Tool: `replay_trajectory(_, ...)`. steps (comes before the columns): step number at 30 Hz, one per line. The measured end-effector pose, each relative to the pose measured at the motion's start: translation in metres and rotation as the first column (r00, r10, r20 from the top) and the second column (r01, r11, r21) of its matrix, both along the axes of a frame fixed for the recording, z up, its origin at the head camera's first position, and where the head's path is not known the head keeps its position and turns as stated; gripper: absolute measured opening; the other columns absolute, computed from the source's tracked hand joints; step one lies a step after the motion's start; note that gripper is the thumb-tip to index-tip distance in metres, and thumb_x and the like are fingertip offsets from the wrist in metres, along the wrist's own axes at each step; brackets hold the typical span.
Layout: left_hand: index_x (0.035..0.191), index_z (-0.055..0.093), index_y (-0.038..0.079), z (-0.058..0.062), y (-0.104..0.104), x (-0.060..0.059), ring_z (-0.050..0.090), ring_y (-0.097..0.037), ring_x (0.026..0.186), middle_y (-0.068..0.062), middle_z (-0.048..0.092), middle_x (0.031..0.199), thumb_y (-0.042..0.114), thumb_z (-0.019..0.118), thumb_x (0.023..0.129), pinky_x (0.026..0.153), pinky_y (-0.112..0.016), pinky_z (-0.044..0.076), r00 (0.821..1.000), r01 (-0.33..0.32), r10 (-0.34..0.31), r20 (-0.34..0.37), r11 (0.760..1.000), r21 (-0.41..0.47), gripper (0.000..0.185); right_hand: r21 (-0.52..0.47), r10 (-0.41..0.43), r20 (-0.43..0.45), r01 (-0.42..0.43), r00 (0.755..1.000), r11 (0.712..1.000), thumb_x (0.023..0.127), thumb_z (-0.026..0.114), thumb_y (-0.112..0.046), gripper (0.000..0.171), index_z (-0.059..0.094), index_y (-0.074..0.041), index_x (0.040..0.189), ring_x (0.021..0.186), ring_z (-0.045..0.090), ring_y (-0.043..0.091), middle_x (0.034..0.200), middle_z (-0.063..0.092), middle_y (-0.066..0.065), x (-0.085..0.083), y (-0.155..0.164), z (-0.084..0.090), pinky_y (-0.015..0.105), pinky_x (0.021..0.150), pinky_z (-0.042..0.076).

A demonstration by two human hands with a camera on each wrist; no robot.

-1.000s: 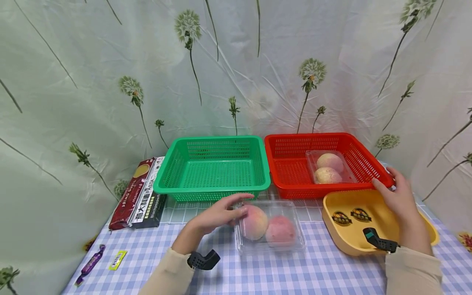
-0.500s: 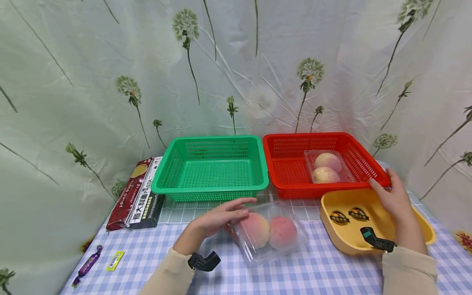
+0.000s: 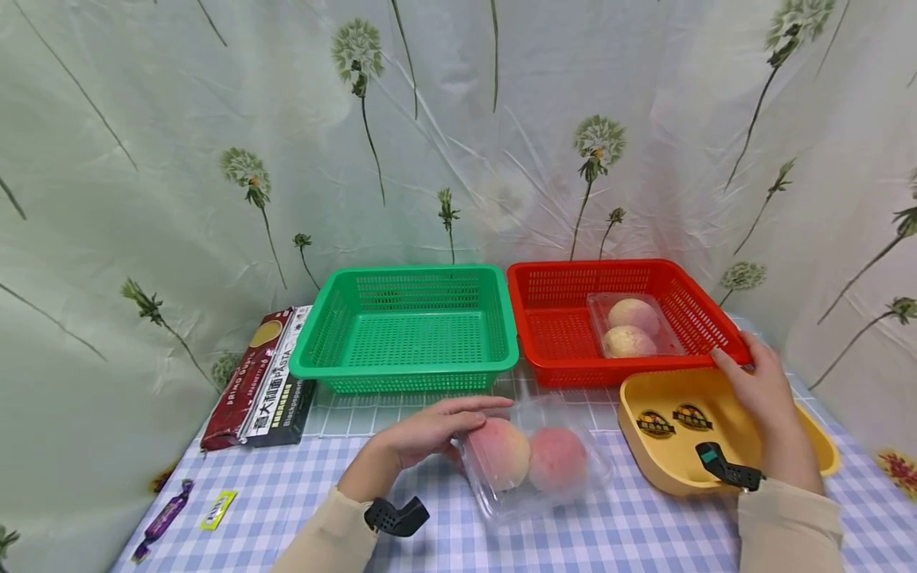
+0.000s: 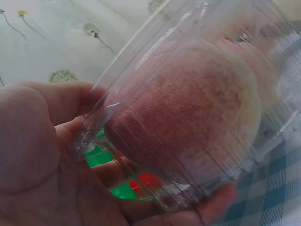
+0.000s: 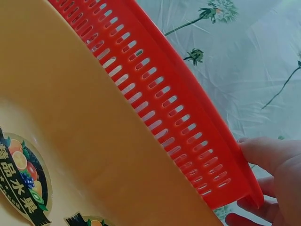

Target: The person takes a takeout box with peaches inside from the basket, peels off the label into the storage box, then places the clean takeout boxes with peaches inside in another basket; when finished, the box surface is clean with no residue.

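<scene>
My left hand (image 3: 437, 430) grips the left end of a clear plastic box of peaches (image 3: 533, 458), thumb on one side and fingers around beneath it. Two pink and yellow peaches show through the box, which sits tilted in front of the baskets. In the left wrist view one peach (image 4: 188, 108) fills the middle behind the plastic. My right hand (image 3: 766, 390) holds the near right corner of the red basket (image 3: 573, 374); in the right wrist view the thumb lies on the rim and the fingers curl under it. Another clear box of peaches (image 3: 630, 328) lies inside that basket.
Left of the red basket stands a green basket (image 3: 423, 372). A yellow bin (image 3: 662, 465) with fruit stickers is under my right forearm. Pasta packs (image 3: 261, 382), a purple wrapped candy (image 3: 165, 517) and a small yellow packet (image 3: 218, 509) lie at the left on the checked cloth.
The box of peaches in my left hand has turned, its right end swinging, and shifted slightly right and nearer. My right hand stays at the red basket's corner.
</scene>
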State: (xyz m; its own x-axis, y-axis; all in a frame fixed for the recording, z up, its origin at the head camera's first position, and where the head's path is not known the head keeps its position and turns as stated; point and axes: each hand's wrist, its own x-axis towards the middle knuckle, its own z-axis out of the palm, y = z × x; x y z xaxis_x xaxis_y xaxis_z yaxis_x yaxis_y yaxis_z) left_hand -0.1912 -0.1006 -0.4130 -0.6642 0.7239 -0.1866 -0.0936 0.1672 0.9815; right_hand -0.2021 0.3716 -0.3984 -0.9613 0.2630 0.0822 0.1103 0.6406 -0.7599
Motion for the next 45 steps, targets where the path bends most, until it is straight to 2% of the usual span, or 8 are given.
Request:
replay_trajectory(6,0.143,0.055,0.028,0.007,0.005,0.002,0.060,-0.012,0.102,0.002,0.055,0.148,0.029,0.047,0.105,0.063,-0.028,0.053,0.998,-0.065,0.064,0.021,0.996,0.062,0.039,0.000,-0.007,-0.013,0.007,1.000,1.000,0.103,0.040,-0.042,0.076,0.010,-0.001,0.159,0.129,0.029,0.057,0.156,0.015,0.040,0.001,0.003,-0.003,0.064,0.104,0.035)
replay_trajectory(15,0.144,0.053,0.022,0.031,0.016,0.008,0.066,-0.017,0.101,-0.003,0.058,0.136,0.027,0.046,0.105,0.067,-0.038,0.061,0.989,-0.128,0.113,0.097,0.978,0.166,0.040,-0.047,-0.019,-0.009,0.019,1.000,0.999,0.103,0.043,-0.042,0.075,0.013,-0.003,0.159,0.128,0.031,0.053,0.155,0.019,0.038,0.001,0.001,-0.003,0.020,0.078,0.037)
replay_trajectory(19,0.145,0.052,0.021,0.048,0.020,0.007,0.065,-0.019,0.107,-0.004,0.055,0.139,0.027,0.045,0.105,0.071,-0.042,0.062,0.990,-0.130,0.115,0.085,0.970,0.207,0.041,-0.056,-0.022,-0.007,0.021,1.000,0.998,0.103,0.043,-0.043,0.075,0.012,-0.004,0.159,0.129,0.031,0.053,0.157,0.017,0.037,0.000,0.001,-0.002,0.019,0.079,0.038)
replay_trajectory(24,0.145,0.050,0.024,0.073,0.032,-0.001,0.069,-0.024,0.102,-0.007,0.054,0.141,0.030,0.043,0.106,0.074,-0.043,0.062,0.972,-0.232,0.213,0.098,0.934,0.273,0.041,-0.050,-0.012,-0.029,0.010,0.999,0.999,0.103,0.043,-0.041,0.074,0.013,-0.003,0.159,0.128,0.030,0.052,0.157,0.018,0.037,0.000,0.001,-0.003,0.022,0.085,0.037)
replay_trajectory(29,0.144,0.050,0.030,0.086,0.051,-0.013,0.067,-0.028,0.105,-0.005,0.050,0.143,0.033,0.044,0.106,0.082,-0.047,0.060,0.931,-0.365,0.350,0.104,0.885,0.289,0.039,-0.047,-0.012,-0.029,0.010,1.000,0.999,0.103,0.044,-0.041,0.074,0.014,-0.002,0.159,0.128,0.031,0.051,0.155,0.021,0.037,0.000,0.000,-0.007,0.020,0.084,0.038)
replay_trajectory(36,0.140,0.053,0.033,0.083,0.090,-0.035,0.060,-0.029,0.117,-0.004,0.048,0.146,0.031,0.055,0.102,0.087,-0.051,0.058,0.832,-0.542,0.555,0.019,0.804,0.244,0.038,-0.048,-0.037,-0.020,0.036,0.999,0.998,0.103,0.043,-0.043,0.075,0.013,-0.004,0.159,0.131,0.031,0.053,0.156,0.019,0.038,-0.001,0.001,-0.005,0.045,0.105,0.037)
replay_trajectory(41,0.137,0.054,0.035,0.079,0.117,-0.049,0.056,-0.026,0.120,0.000,0.044,0.149,0.034,0.060,0.100,0.089,-0.049,0.058,0.771,-0.624,0.637,0.015,0.750,0.219,0.038,-0.071,-0.047,0.006,0.047,0.999,0.996,0.102,0.043,-0.044,0.076,0.011,-0.007,0.160,0.132,0.028,0.053,0.158,0.016,0.036,-0.002,0.001,-0.004,0.053,0.109,0.036)
replay_trajectory(45,0.137,0.055,0.034,0.077,0.138,-0.059,0.049,-0.020,0.126,0.002,0.048,0.146,0.031,0.062,0.099,0.097,-0.044,0.055,0.725,-0.667,0.685,-0.074,0.725,0.174,0.039,-0.078,-0.057,0.015,0.058,0.998,0.995,0.102,0.043,-0.045,0.076,0.010,-0.008,0.160,0.133,0.027,0.053,0.159,0.015,0.035,-0.003,0.002,-0.004,0.050,0.109,0.038)
